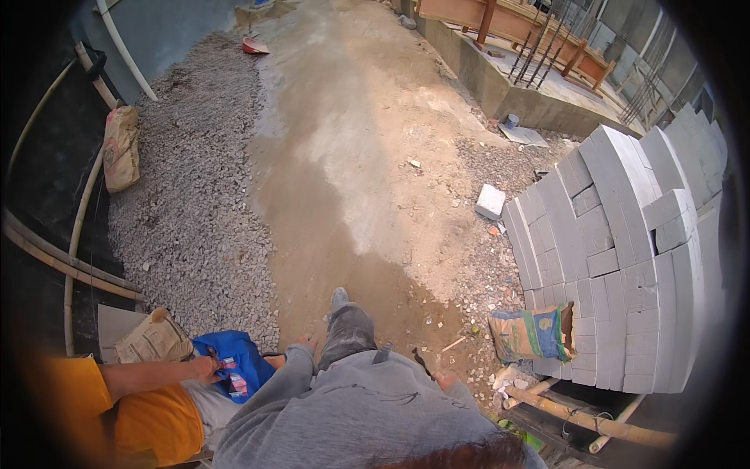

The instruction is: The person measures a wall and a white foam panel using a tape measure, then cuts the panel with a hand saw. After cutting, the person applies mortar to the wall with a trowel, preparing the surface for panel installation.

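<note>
My left hand (306,342) hangs low at my side, just past the grey sleeve, near my dark-trousered leg (348,332). It is small in view and its fingers do not show clearly. My right hand (447,380) is partly hidden by my grey shirt (359,406). A thin dark strip (422,361) shows close to it; I cannot make out whether the hand holds it. To my left, a co-worker in an orange top (160,422) has a hand (205,367) at a blue bag (254,356) with pinkish packets in it.
Grey gravel (187,156) lies along the left, with paper sacks (121,148) by the bamboo fence. A damp dirt path (312,195) runs ahead. At right stand stacked grey blocks (617,250), a loose white block (491,201), a torn sack (531,334) and bamboo poles (594,422).
</note>
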{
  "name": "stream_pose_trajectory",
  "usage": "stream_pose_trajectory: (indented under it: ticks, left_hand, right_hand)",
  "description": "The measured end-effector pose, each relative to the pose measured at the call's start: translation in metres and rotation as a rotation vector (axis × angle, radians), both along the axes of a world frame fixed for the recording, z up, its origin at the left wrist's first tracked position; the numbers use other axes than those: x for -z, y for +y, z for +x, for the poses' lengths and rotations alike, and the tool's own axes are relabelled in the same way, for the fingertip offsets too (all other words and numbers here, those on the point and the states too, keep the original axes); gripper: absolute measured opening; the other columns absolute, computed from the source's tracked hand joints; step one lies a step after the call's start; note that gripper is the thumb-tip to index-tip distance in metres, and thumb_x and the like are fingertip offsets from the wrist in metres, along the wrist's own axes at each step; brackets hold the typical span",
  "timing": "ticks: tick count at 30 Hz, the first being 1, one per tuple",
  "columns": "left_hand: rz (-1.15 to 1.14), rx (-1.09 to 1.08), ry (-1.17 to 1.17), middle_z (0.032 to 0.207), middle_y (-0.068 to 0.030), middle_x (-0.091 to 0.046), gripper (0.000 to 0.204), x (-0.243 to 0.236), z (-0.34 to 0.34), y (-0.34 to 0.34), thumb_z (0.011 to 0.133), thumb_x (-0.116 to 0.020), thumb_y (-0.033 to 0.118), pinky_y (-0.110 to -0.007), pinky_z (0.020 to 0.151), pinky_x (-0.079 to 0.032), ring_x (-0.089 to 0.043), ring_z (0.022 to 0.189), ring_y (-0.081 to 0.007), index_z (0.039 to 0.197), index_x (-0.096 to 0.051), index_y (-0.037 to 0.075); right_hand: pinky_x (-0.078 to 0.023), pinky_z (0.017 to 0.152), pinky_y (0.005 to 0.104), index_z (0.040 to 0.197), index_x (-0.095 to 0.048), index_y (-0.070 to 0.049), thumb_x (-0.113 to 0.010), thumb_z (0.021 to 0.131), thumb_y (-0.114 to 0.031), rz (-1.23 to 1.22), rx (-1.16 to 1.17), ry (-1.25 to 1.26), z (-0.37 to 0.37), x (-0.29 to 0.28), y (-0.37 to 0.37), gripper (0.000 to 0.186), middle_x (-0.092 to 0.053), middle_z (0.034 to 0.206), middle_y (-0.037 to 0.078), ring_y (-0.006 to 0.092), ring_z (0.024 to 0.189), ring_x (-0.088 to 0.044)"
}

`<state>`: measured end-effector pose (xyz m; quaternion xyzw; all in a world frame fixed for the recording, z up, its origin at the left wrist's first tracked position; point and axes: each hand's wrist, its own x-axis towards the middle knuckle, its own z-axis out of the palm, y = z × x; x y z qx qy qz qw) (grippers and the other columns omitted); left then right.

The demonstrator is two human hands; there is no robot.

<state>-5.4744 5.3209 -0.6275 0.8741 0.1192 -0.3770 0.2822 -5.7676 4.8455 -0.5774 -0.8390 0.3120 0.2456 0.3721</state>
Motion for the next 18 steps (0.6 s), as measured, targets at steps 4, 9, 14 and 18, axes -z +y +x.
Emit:
stream_pose_trajectory:
  ticks: [4, 9, 14, 18]
  left_hand:
    - [0.233, 0.678, -0.163, 0.108, -0.0177, -0.067, 0.037, -0.029, 0.053, 0.011, 0.084, -0.055, 0.038, -0.044, 0.091, -0.047, -0.063, 0.104, -0.0354, 0.108, -0.068, 0.013]
    - [0.265, 0.253, 0.008, 0.125, -0.0143, -0.06, 0.04, -0.093, 0.189, 0.004, 0.088, -0.052, 0.041, -0.044, 0.097, -0.043, -0.057, 0.114, -0.0343, 0.117, -0.065, 0.017]
    - [0.057, -0.022, -0.288, 0.109, -0.0179, -0.067, 0.047, -0.149, 0.359, -0.005, 0.08, -0.064, 0.035, -0.041, 0.09, -0.05, -0.064, 0.102, -0.0321, 0.117, -0.063, 0.006]
    - [0.009, -0.086, -0.487, 0.106, -0.0196, -0.067, 0.048, -0.174, 0.464, 0.0, 0.078, -0.068, 0.031, -0.039, 0.089, -0.05, -0.065, 0.1, -0.0307, 0.117, -0.062, 0.003]
  right_hand:
    - [-0.045, 0.091, 0.0449, 0.109, -0.066, -0.006, -0.048, 0.087, -0.046, 0.014, -0.131, 0.198, 0.009, 0.023, -0.004, 0.049, -0.063, 0.112, 0.025, 0.04, 0.107, -0.058]
    - [-0.045, 0.09, 0.0452, 0.107, -0.067, -0.007, -0.047, 0.087, -0.045, -0.012, -0.274, 0.233, 0.134, 0.004, 0.0, 0.047, -0.064, 0.11, 0.023, 0.0401, 0.106, -0.059]
    - [-0.046, 0.088, 0.0459, 0.104, -0.067, -0.007, -0.049, 0.085, -0.043, -0.153, -0.119, -0.071, 0.325, -0.041, 0.007, 0.044, -0.065, 0.107, 0.023, 0.0399, 0.103, -0.06]
    - [-0.047, 0.089, 0.0454, 0.107, -0.065, -0.003, -0.057, 0.083, -0.046, -0.095, 0.064, -0.231, 0.497, -0.145, 0.025, 0.05, -0.064, 0.107, 0.026, 0.04, 0.104, -0.06]
